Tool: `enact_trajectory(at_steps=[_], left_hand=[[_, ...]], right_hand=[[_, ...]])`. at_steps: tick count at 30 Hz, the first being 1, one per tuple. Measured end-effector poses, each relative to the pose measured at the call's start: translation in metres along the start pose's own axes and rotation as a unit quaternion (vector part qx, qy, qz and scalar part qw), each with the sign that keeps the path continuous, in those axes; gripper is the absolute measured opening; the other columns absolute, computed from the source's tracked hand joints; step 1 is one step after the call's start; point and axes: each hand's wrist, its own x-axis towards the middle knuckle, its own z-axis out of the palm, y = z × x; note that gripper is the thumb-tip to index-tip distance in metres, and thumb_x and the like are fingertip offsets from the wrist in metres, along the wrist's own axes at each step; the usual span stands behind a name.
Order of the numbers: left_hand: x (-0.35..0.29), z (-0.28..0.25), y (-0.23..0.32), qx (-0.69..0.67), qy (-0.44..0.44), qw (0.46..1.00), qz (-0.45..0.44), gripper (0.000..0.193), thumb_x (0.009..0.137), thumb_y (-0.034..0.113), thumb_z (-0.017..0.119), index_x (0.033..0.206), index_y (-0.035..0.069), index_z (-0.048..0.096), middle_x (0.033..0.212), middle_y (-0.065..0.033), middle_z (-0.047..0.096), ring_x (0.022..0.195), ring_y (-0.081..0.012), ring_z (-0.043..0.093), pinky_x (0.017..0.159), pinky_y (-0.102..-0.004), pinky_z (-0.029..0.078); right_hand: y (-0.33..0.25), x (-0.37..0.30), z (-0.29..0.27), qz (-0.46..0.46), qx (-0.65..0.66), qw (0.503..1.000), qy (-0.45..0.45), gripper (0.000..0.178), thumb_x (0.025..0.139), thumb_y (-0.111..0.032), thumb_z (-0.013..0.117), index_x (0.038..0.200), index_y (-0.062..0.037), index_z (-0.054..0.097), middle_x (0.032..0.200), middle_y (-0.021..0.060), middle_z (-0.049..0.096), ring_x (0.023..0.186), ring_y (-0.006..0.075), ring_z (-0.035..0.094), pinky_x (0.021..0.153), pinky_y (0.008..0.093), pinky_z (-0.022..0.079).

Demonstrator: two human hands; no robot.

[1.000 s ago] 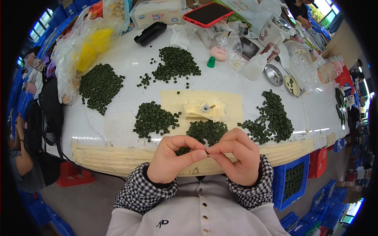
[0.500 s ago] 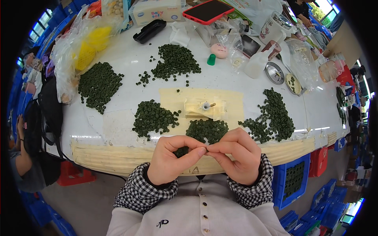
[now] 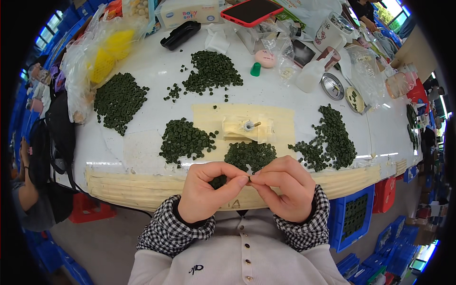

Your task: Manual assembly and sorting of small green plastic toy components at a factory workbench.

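Observation:
Near the table's front edge my left hand (image 3: 205, 194) and my right hand (image 3: 287, 188) meet fingertip to fingertip. Both are closed in a pinch on one small dark green piece (image 3: 249, 179), mostly covered by the fingers. Just beyond them lies a pile of small dark green ring-like parts (image 3: 250, 156); a few more show under my left hand. Behind that pile, a tape-wrapped block (image 3: 235, 130) carries an upright metal fitting with a thin pin (image 3: 257, 124). Similar heaps lie to the left (image 3: 185, 140) and to the right (image 3: 335, 137).
Farther back are two more heaps of green parts (image 3: 213, 71) (image 3: 119, 102). A red-edged phone (image 3: 251, 11), black case (image 3: 181, 35), white bottle (image 3: 308, 77) and round tins (image 3: 332, 86) line the far side. A blue crate (image 3: 336, 223) stands below the right edge.
Almost nothing differs: both hands keep the pinch on the small piece, with only a very slight shift of the fingers. The view has moved a little.

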Motion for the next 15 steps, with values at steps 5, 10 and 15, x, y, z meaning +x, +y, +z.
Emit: enact_trajectory(at_steps=[5, 10, 15], left_hand=[[-0.0003, 0.0026, 0.0016, -0.012, 0.006, 1.0, 0.003, 0.009, 0.081, 0.001, 0.063, 0.088, -0.004, 0.066, 0.073, 0.0006, 0.061, 0.064, -0.0017, 0.048, 0.057, -0.0174, 0.039], [-0.0006, 0.0023, -0.0009, -0.011, 0.012, 1.0, 0.013, 0.009, 0.081, 0.0, 0.063, 0.088, -0.003, 0.066, 0.071, 0.0023, 0.06, 0.06, -0.0002, 0.045, 0.053, -0.0165, 0.036], [-0.0007, 0.0019, -0.004, -0.023, 0.017, 0.999, 0.021, 0.009, 0.08, 0.0, 0.063, 0.088, -0.002, 0.066, 0.068, 0.0038, 0.058, 0.058, 0.0009, 0.044, 0.05, -0.0159, 0.034]], right_hand=[[0.0, -0.0006, 0.0016, -0.001, -0.008, 1.0, 0.013, 0.024, 0.061, 0.007, 0.071, 0.083, -0.002, 0.063, 0.078, 0.007, 0.059, 0.069, 0.0208, 0.058, 0.057, 0.0285, 0.047], [0.0004, -0.0013, 0.0041, -0.012, -0.023, 0.999, 0.022, 0.025, 0.061, 0.007, 0.07, 0.083, -0.0016, 0.063, 0.078, 0.0071, 0.059, 0.068, 0.0209, 0.058, 0.056, 0.0285, 0.047], [-0.0004, -0.0016, 0.0066, -0.014, -0.028, 0.999, 0.028, 0.024, 0.061, 0.007, 0.07, 0.083, -0.0013, 0.063, 0.078, 0.0078, 0.059, 0.068, 0.0212, 0.059, 0.057, 0.0284, 0.048]])
